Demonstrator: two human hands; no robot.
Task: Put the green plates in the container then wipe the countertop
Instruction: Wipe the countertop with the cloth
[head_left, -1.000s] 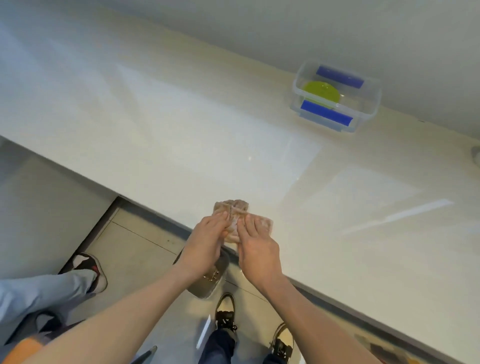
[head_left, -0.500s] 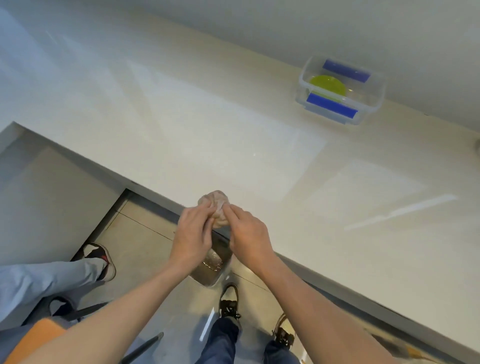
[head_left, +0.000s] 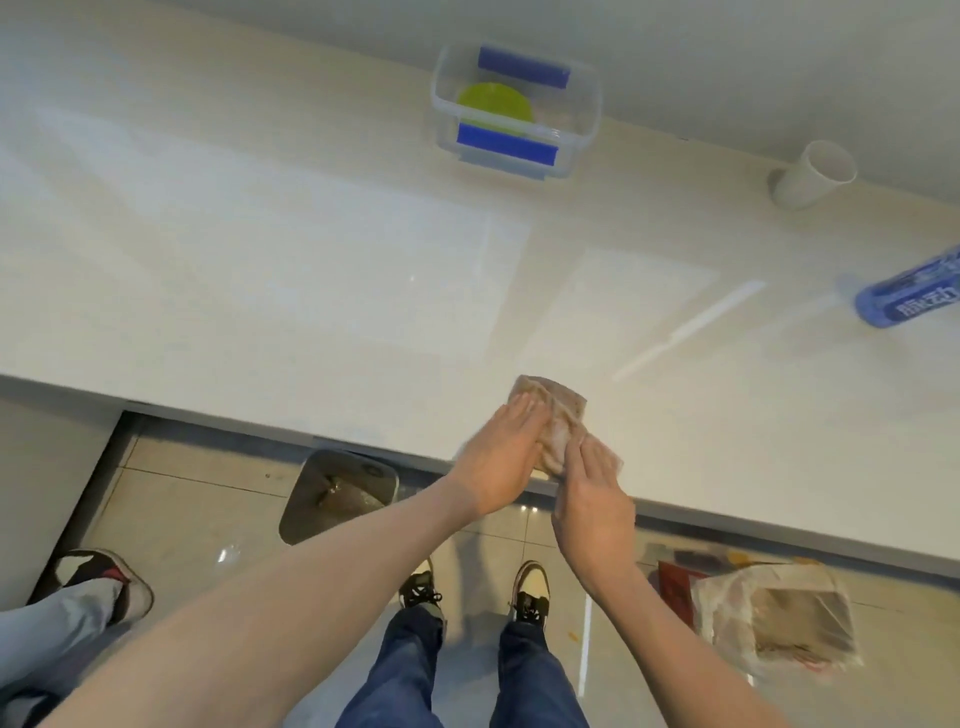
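Light: bright, soft and even.
Glare: the glossy countertop (head_left: 291, 270) carries pale rectangular reflections and one thin bright streak on its right side; small glints dot the floor tiles (head_left: 218, 525).
Shadows: faint, soft-edged.
Blur: the left hand (head_left: 498, 462) and right hand (head_left: 592, 499) are slightly smeared; the whole picture is a little soft.
Distortion: wide-angle stretching towards the edges; the forearms look oversized.

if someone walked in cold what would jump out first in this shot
Both hands, left hand and right hand, press a crumpled cloth onto the countertop near its front edge. At the back by the wall, a clear container with blue clips holds a green plate. A blue bottle lies at the far right.
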